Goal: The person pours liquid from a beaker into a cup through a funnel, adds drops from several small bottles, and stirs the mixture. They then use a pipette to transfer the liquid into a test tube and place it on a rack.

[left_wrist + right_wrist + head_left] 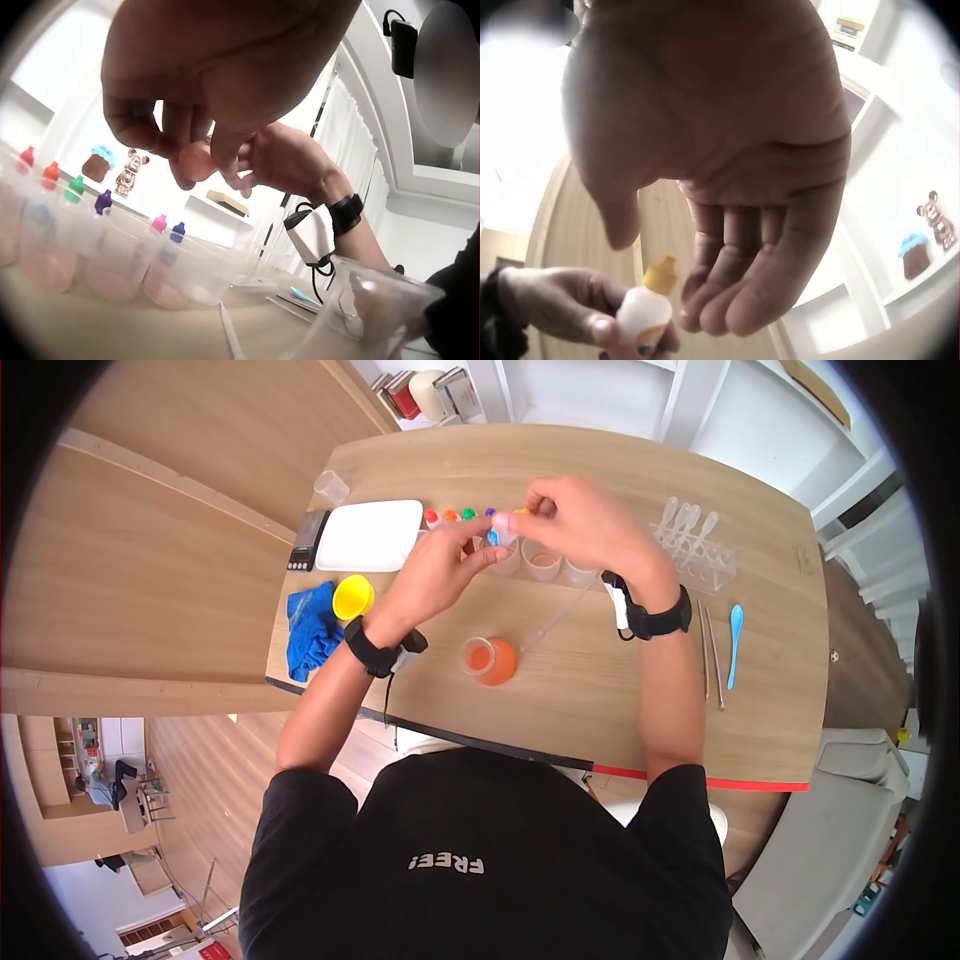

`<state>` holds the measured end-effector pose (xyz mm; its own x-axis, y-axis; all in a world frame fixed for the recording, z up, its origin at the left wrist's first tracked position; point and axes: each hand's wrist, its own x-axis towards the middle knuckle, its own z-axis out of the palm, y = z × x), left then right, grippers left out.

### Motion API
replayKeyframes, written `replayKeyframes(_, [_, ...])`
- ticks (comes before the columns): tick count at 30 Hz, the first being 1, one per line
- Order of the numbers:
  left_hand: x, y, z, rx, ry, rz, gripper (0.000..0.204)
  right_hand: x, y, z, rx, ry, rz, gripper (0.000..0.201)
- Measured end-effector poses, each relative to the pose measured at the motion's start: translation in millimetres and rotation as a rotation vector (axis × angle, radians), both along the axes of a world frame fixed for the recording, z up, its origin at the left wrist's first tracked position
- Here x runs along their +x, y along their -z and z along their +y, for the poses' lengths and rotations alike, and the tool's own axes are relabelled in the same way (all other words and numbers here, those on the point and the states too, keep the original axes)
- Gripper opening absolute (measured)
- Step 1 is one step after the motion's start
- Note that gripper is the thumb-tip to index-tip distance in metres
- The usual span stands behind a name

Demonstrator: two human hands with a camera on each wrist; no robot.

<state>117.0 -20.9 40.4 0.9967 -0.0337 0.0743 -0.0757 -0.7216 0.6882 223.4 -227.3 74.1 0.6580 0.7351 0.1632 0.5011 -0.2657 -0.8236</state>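
My left hand (440,568) pinches a small white dropper bottle (643,316) with a yellow cap (661,274), held above a row of clear plastic cups (543,562). Close to the cap is my right hand (592,530); in the right wrist view its thumb stands apart from its loosely bent fingers, with nothing between them. Several other dropper bottles, with red, orange, green (74,189), purple (103,201), pink and blue caps, stand behind the cups. Nearer my body, a clear flask (492,661) contains orange liquid.
A plastic pipette (556,616) lies between flask and cups. At right are a clear rack (706,567) with pipettes, two thin sticks (712,660) and a blue spoon (736,640). At left sit a white tray (365,535), a scale (307,542), a yellow cup (352,598) and a blue cloth (313,628).
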Motion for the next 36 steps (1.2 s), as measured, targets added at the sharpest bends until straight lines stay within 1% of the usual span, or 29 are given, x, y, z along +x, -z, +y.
replayKeyframes(2, [1, -1, -1, 0.012, 0.005, -0.046, 0.045, 2, -16, 2, -0.443, 0.069, -0.071, 0.03])
replayKeyframes(3, [2, -2, -1, 0.017, 0.007, -0.045, 0.045, 5, -6, 1, -0.438, 0.071, -0.07, 0.03])
replayKeyframes(4, [2, -2, 0, 0.054, 0.003, -0.018, 0.045, 10, 12, 0, -0.229, 0.038, -0.1, 0.033])
replayKeyframes(5, [2, -3, 0, 0.092, 0.001, 0.007, 0.045, 10, 18, -1, -0.018, 0.007, -0.131, 0.037])
replayKeyframes(6, [3, -5, 0, 0.095, 0.003, 0.008, 0.045, 11, 20, -2, -0.015, 0.009, -0.13, 0.037])
replayKeyframes(8, [6, -9, 1, 0.124, 0.033, 0.049, 0.045, 8, 12, -2, -0.184, 0.097, -0.038, 0.037])
replayKeyframes(9, [6, -8, 0, 0.128, 0.035, 0.047, 0.045, 8, 13, -3, -0.179, 0.099, -0.04, 0.037])
replayKeyframes(11, [6, -7, -1, 0.094, 0.017, 0.015, 0.046, 9, 14, -2, -0.133, 0.012, -0.132, 0.035])
replayKeyframes(12, [8, -9, 0, 0.1, 0.018, 0.006, 0.046, 10, 12, -2, -0.127, 0.014, -0.14, 0.035])
replayKeyframes(14, [7, -14, -3, 0.131, 0.024, 0.065, 0.047, 5, 6, -4, -0.178, 0.037, -0.063, 0.031])
replayKeyframes(15, [8, -12, -3, 0.133, 0.026, 0.059, 0.047, 7, 4, -4, -0.176, 0.041, -0.068, 0.031])
replayKeyframes(17, [10, -8, -3, 0.119, 0.02, 0.001, 0.039, 9, 6, -3, -0.272, 0.057, -0.088, 0.031])
replayKeyframes(18, [11, -8, -2, 0.125, 0.026, -0.003, 0.039, 10, 9, -3, -0.266, 0.063, -0.09, 0.031])
replayKeyframes(20, [11, -13, -5, 0.066, 0.019, 0.074, 0.037, 7, 13, -5, 0.003, 0.019, -0.127, 0.028])
replayKeyframes(23, [10, -23, -10, 0.07, 0.023, 0.08, 0.041, 2, 2, -8, -0.04, 0.038, -0.121, 0.023])
replayKeyframes(26, [13, -22, -9, 0.07, 0.029, 0.105, 0.041, 4, -3, -7, -0.071, 0.043, -0.113, 0.018])
replayKeyframes(30, [20, -11, 0, -0.001, 0.077, 0.07, 0.04, 10, 9, -7, -0.047, 0.036, -0.187, 0.011])
replayKeyframes(32, [25, -5, 5, -0.153, 0.133, 0.098, 0.041, 16, 17, -7, 0.113, 0.037, -0.268, 0.007])
replayKeyframes(33, [26, -3, 7, -0.155, 0.138, 0.096, 0.041, 20, 18, -9, 0.109, 0.041, -0.27, 0.007])
replayKeyframes(35, [27, -10, 4, -0.042, 0.137, 0.163, 0.041, 21, 11, -16, 0.128, 0.001, -0.173, 0.008])
replayKeyframes(36, [27, -13, 0, -0.043, 0.142, 0.164, 0.041, 20, 7, -20, 0.126, 0.006, -0.172, 0.008])
